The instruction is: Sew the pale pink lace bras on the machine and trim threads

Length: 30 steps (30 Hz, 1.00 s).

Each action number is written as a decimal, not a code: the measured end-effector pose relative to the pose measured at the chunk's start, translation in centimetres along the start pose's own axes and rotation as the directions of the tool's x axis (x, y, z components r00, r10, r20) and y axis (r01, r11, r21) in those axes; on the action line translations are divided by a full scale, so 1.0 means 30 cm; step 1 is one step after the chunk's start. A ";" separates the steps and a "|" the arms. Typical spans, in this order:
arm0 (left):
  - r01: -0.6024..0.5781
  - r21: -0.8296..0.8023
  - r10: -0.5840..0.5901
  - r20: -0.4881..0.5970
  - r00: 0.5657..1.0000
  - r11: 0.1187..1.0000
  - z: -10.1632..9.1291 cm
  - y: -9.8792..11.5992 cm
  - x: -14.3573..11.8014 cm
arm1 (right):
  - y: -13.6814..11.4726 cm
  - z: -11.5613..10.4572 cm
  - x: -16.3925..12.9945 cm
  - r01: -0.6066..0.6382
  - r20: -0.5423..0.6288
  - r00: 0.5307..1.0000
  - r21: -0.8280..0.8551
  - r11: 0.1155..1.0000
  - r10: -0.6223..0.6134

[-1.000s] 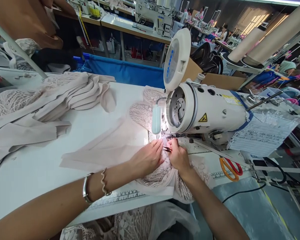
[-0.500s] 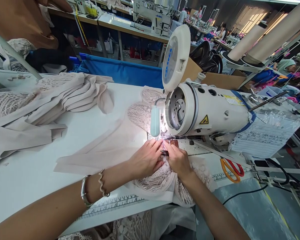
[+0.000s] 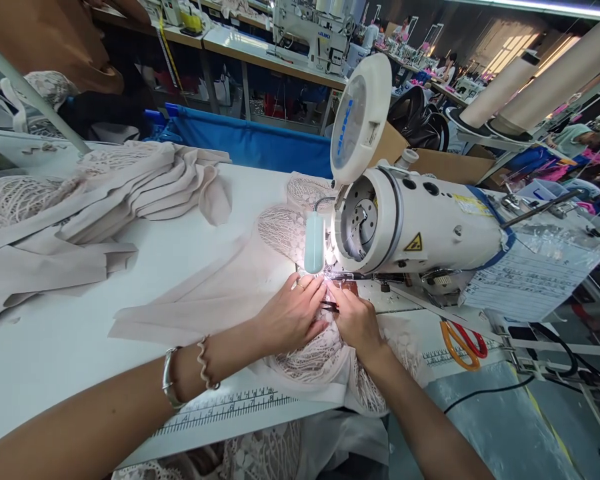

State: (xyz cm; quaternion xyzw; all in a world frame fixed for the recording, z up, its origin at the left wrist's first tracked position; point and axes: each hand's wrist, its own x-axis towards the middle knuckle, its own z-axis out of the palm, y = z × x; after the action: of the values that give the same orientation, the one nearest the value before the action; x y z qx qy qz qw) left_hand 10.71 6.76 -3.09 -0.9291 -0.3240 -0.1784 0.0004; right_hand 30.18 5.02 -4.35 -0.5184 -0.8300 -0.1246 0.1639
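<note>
My left hand (image 3: 293,310) lies over beige lace fabric (image 3: 310,360), fingers stretched toward the lit needle area and thumb apart. My right hand (image 3: 357,320) is closed, its thumb and forefinger pinching the fabric edge close to my left fingertips. A small dark tool (image 3: 330,307), its kind unclear, shows between the hands by my right fingers. Just beyond my fingertips is the head of a white sewing machine (image 3: 415,220), its round cover (image 3: 363,120) swung up. A pale green lamp (image 3: 315,243) hangs beside the needle. The needle itself is hidden in glare.
Stacked beige fabric pieces (image 3: 155,180) lie on the left of the white table (image 3: 55,360). Orange-handled scissors (image 3: 455,347) and a red handle (image 3: 475,340) rest at right. A blue cloth bin (image 3: 250,143) is behind the table; thread cones (image 3: 500,90) stand at back right.
The view has shifted slightly, so the machine appears a little further right. Both hands stay at the needle area, with only slight finger movement.
</note>
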 end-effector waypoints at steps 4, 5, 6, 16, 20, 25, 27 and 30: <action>0.007 0.029 -0.007 0.001 1.000 1.000 -0.002 0.000 0.001 | 0.001 0.000 0.006 -0.011 0.027 1.000 -0.010 1.000 0.012; 0.009 0.034 -0.009 0.002 1.000 0.999 -0.003 0.001 0.001 | 0.001 0.000 0.007 -0.016 0.037 0.999 -0.009 1.000 0.016; 0.009 0.039 -0.009 0.001 1.000 0.999 -0.003 0.001 0.000 | 0.001 -0.001 0.007 -0.020 0.049 0.999 -0.005 1.000 0.020; 0.018 0.066 -0.018 -0.012 1.000 0.998 -0.002 -0.003 0.000 | -0.005 -0.014 0.021 -0.061 0.071 0.996 0.073 0.995 0.056; -0.094 0.162 0.101 -0.031 0.994 0.982 0.003 0.008 -0.004 | -0.001 -0.038 0.027 -0.141 0.098 0.987 0.164 0.976 0.126; -0.215 0.165 0.207 0.062 0.976 0.963 0.005 0.038 -0.020 | 0.021 -0.063 0.015 -0.183 0.175 0.975 0.269 0.946 0.139; -0.172 0.117 0.164 0.076 0.984 0.978 0.006 0.036 -0.023 | 0.026 -0.064 0.013 -0.169 0.179 0.976 0.273 0.947 0.122; -0.144 0.045 0.141 0.066 0.988 0.989 0.005 0.011 -0.019 | 0.027 -0.062 0.019 -0.142 0.175 0.980 0.256 0.956 0.098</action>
State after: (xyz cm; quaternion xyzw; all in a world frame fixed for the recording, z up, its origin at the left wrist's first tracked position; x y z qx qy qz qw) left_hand 10.55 6.16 -3.38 -0.9547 -0.2609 -0.1406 0.0260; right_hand 30.94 5.13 -2.40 -0.5494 -0.8166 0.0408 0.1724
